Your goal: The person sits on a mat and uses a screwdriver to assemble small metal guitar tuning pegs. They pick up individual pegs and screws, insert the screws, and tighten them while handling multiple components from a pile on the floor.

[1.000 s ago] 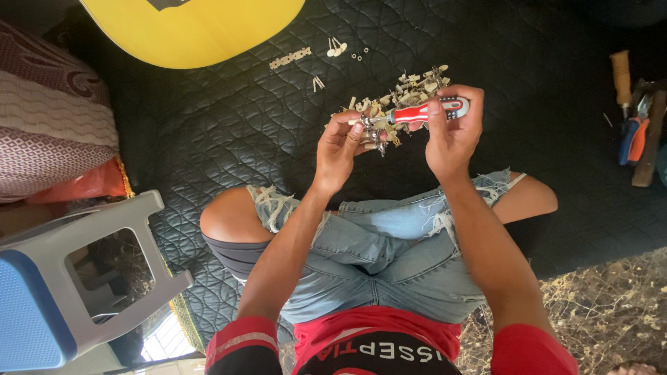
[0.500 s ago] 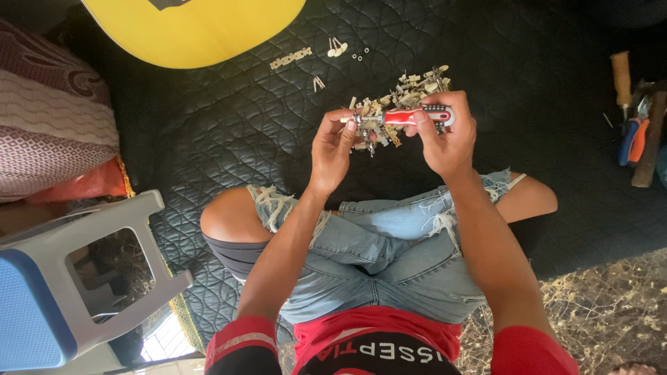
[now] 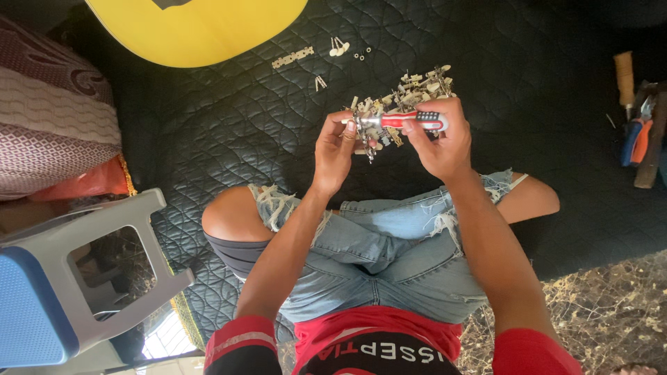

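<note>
a person sits cross-legged on a black quilted mat (image 3: 229, 132), the largest thing in view, with the rounded yellow body of an instrument (image 3: 201, 28) lying at its far edge, a patterned cushion (image 3: 48, 125) to the left and a grey and blue plastic stool (image 3: 62, 292) beside the knee; hand tools (image 3: 639, 132) rest at the right edge of the mat; in front of the lap, the right hand (image 3: 441, 142) is closed around a red-and-grey-handled screwdriver (image 3: 410, 121), held level, its tip meeting a small metal fitting (image 3: 363, 128) pinched in the fingers of the left hand (image 3: 335, 149); just beyond the hands lies a heap of loose pale metal parts (image 3: 410, 90), with a slim metal strip (image 3: 292, 57) and a few tiny pegs and washers (image 3: 344, 48) set apart nearer the yellow body; judging by how things lie, only a handful of pieces are set aside and most of the heap looks still to be gone through
</note>
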